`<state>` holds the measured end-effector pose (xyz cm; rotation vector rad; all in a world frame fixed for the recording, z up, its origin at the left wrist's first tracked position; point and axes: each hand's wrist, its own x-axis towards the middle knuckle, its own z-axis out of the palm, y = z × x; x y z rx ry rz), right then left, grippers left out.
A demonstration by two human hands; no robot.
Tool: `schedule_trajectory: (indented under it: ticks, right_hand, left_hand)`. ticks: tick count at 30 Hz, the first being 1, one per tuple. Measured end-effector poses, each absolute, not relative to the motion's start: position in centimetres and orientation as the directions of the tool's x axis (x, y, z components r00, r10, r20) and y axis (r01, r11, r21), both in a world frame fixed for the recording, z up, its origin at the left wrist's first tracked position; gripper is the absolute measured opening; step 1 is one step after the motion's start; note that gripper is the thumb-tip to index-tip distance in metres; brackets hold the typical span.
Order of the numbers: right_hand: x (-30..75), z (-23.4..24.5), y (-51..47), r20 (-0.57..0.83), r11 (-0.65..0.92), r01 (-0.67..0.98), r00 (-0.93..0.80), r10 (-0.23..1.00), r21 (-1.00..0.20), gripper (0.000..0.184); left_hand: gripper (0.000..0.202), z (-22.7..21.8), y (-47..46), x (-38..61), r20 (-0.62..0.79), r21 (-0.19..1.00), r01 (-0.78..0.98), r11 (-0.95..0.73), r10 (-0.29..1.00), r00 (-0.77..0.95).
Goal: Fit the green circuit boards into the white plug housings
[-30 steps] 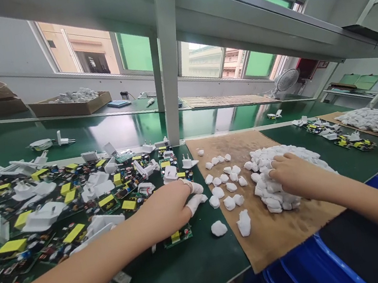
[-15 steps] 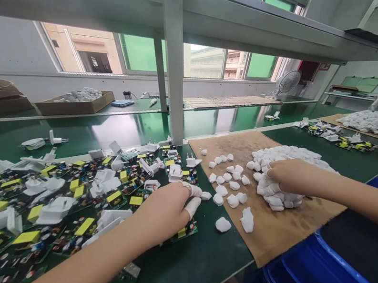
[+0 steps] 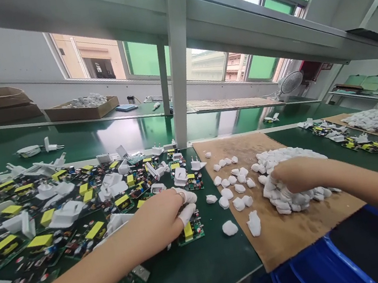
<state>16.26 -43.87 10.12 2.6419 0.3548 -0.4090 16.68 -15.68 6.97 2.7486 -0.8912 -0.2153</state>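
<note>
My left hand (image 3: 172, 214) is above the green worktop, with white coverings on its thumb and index finger. Those two fingertips are a little apart, and nothing shows between them. Just beneath is a small circuit board (image 3: 190, 229) with a yellow block, partly covered by the hand. A single white lump (image 3: 211, 199) lies to the right of the fingertips, not touching them. My right hand (image 3: 296, 175) reaches into a heap of small white lumps (image 3: 282, 203); its fingers curl downward, and their tips are hidden, so any hold is unclear.
Many circuit boards with white plug parts (image 3: 67, 214) crowd the left side. Brown paper (image 3: 278, 242) lies under the heap and several scattered lumps. A metal post (image 3: 178, 75) rises behind. Blue bins (image 3: 314, 265) stand below the front edge. More boards (image 3: 346, 137) lie at right.
My left fingertips have drawn back leftward from the single white lump, which now lies apart from them. My right hand stays at the heap. The whole view has shifted slightly.
</note>
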Motion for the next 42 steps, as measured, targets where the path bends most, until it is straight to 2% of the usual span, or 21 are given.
schedule_trajectory:
  ticks: [3, 6, 11, 14, 18, 21, 24, 27, 29, 31, 33, 38, 40, 42]
  right_hand:
    - [16.6, 9.3, -44.4, -0.392, -0.871, 0.328, 0.903, 0.175, 0.367, 0.026]
    - [17.6, 10.6, -46.0, -0.381, -0.897, 0.34, 0.898, 0.22, 0.282, 0.028]
    - [20.3, 14.0, -46.7, -0.154, -0.947, 0.3, 0.947, 0.282, 0.114, 0.017]
    - [21.2, 13.3, -44.3, -0.146, -0.935, 0.35, 0.929, 0.339, 0.059, 0.02]
    - [21.9, 10.6, -41.2, -0.184, -0.936, 0.339, 0.93, 0.318, 0.098, 0.024]
    - [22.6, 9.2, -41.0, -0.22, -0.939, 0.325, 0.93, 0.295, 0.112, 0.019]
    - [23.2, 8.8, -41.9, -0.243, -0.926, 0.368, 0.909, 0.34, 0.083, 0.025]
    - [22.7, 9.5, -43.2, -0.185, -0.921, 0.382, 0.913, 0.364, 0.078, 0.043]
    - [21.5, 10.5, -44.2, -0.096, -0.932, 0.349, 0.935, 0.34, 0.1, 0.046]
    - [19.8, 11.5, -45.4, -0.027, -0.943, 0.307, 0.951, 0.306, 0.126, 0.042]
    - [17.8, 12.1, -46.7, -0.015, -0.947, 0.278, 0.96, 0.279, 0.163, 0.036]
    - [13.4, 9.8, -48.4, -0.121, -0.913, 0.315, 0.949, 0.293, 0.259, 0.022]
    - [12.2, 7.8, -48.6, -0.133, -0.894, 0.327, 0.945, 0.3, 0.305, 0.035]
    - [11.4, 6.0, -48.6, -0.103, -0.862, 0.31, 0.95, 0.293, 0.401, 0.057]
  left_hand:
    - [0.032, 6.8, -15.2, 16.3, -0.1, 0.295, -0.531, -0.794, -0.578, 0.81]
    - [0.032, 6.4, -14.8, 16.3, -0.08, 0.297, -0.545, -0.784, -0.589, 0.804]
    - [0.032, 6.5, -15.1, 16.5, -0.063, 0.285, -0.548, -0.787, -0.586, 0.808]
    - [0.032, 6.8, -15.4, 16.4, -0.083, 0.313, -0.543, -0.779, -0.592, 0.802]
    - [0.035, 6.3, -15.3, 16.1, -0.081, 0.343, -0.534, -0.773, -0.591, 0.803]
    - [0.035, 5.8, -15.1, 16.2, -0.075, 0.346, -0.542, -0.766, -0.598, 0.798]
    - [0.034, 5.8, -15.2, 16.3, -0.087, 0.352, -0.527, -0.773, -0.588, 0.804]
    - [0.033, 6.2, -15.6, 16.3, -0.107, 0.349, -0.517, -0.782, -0.581, 0.807]
    - [0.032, 6.3, -15.9, 16.2, -0.116, 0.333, -0.524, -0.784, -0.586, 0.802]
    - [0.031, 6.3, -16.1, 16.1, -0.118, 0.315, -0.539, -0.781, -0.596, 0.795]
    - [0.03, 6.4, -16.4, 16.1, -0.119, 0.31, -0.546, -0.779, -0.601, 0.79]
    - [0.027, 6.5, -16.9, 16.4, -0.127, 0.298, -0.568, -0.767, -0.621, 0.773]
    - [0.026, 6.5, -17.1, 16.5, -0.134, 0.282, -0.565, -0.775, -0.615, 0.777]
    - [0.026, 6.5, -17.2, 16.5, -0.121, 0.29, -0.576, -0.765, -0.626, 0.77]
